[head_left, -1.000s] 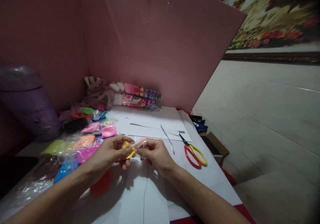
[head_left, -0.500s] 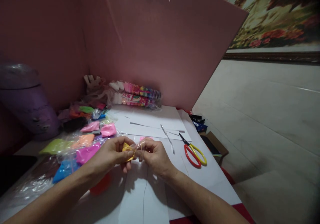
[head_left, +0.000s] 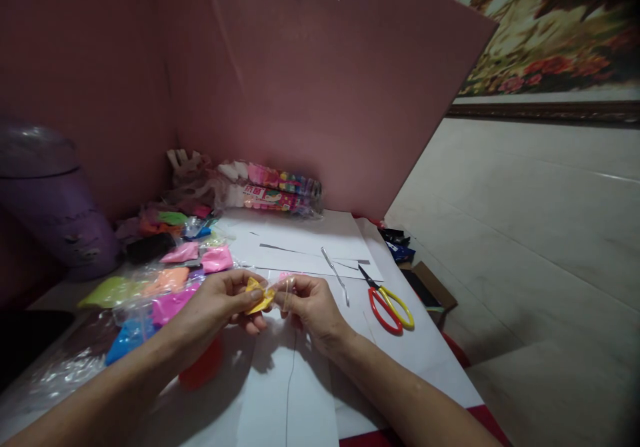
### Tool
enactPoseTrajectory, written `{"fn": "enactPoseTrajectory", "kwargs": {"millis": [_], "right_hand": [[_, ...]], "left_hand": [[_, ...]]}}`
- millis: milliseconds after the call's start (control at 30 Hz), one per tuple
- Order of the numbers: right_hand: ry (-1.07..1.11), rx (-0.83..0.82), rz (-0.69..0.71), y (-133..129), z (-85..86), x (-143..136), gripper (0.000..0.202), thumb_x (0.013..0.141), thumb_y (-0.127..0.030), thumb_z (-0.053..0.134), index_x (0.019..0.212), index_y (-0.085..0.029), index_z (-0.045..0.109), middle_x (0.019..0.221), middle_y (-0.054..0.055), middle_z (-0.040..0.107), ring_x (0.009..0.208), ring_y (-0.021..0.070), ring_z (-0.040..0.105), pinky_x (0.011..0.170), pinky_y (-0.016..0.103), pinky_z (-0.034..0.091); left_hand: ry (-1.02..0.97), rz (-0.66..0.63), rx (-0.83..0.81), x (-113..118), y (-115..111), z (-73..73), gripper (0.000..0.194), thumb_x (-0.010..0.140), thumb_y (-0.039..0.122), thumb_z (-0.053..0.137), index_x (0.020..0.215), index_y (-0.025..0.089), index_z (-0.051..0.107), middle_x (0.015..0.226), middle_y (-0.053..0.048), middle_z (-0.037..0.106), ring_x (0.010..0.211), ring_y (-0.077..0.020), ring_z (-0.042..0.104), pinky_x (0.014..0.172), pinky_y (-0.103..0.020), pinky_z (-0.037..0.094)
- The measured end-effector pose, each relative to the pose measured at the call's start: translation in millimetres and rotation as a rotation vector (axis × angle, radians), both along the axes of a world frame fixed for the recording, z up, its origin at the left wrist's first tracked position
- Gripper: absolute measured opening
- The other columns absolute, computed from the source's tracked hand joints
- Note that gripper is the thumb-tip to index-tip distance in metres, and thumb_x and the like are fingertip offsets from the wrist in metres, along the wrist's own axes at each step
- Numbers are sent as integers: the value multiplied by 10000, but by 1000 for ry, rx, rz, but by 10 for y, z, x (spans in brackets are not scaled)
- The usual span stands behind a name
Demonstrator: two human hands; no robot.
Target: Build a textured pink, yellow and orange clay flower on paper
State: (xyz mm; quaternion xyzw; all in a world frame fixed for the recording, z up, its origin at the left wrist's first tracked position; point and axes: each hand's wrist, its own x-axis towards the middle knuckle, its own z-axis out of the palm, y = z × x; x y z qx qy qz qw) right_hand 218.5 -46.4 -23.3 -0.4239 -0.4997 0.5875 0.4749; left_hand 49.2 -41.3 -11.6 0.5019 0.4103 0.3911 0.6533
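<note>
Over the white tabletop, my left hand (head_left: 217, 304) pinches a small lump of yellow modelling clay (head_left: 256, 306) between thumb and fingers. The clay looks crumpled and seems to be inside a clear wrapper. My right hand (head_left: 320, 310) is closed on the clear plastic (head_left: 284, 288) at the clay's right side, its fingertips close to those of the left. Below the hands a white paper strip (head_left: 285, 414) lies flat, with a thin dark line or thread running along it. An orange-red round piece (head_left: 201, 367) sits partly hidden under my left forearm.
Scissors (head_left: 390, 310) with red and yellow handles lie right of my hands, beside a slim clear tool (head_left: 336, 277). Several bagged clay packets (head_left: 175, 306) spread across the left, near a purple bottle (head_left: 65, 214). More packs (head_left: 270, 190) rest against the pink panel (head_left: 300, 87).
The yellow clay shows more between my fingertips, and its plastic has shifted a little. Both hands stay in nearly the same place.
</note>
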Motion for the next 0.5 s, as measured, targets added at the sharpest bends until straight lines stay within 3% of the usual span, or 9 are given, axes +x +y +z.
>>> {"fn": "enactPoseTrajectory", "kwargs": {"millis": [167,333,500], "right_hand": [[70,-71,52,-3,4,18,346,590,-339,815,869,-145,750,533,-20,564,408,47,398,340,162,264],[124,-139,102,10,0,40,325,543,-323,836,791,-139,731,523,-25,572,383,48,403,319,163,243],[147,-143,97,1,15,26,303,545,-312,830,771,-141,724,521,-31,564,386,49,396,321,168,254]], "left_hand": [[29,-18,3,8,-24,43,296,696,398,740,767,141,611,673,-30,669,540,-149,636,488,-231,487],[58,3,-29,35,-43,81,278,752,400,671,797,132,607,716,-62,683,563,-163,642,509,-246,492],[45,58,-25,38,-33,84,241,734,383,667,795,154,621,688,-33,661,541,-159,612,482,-245,460]]}}
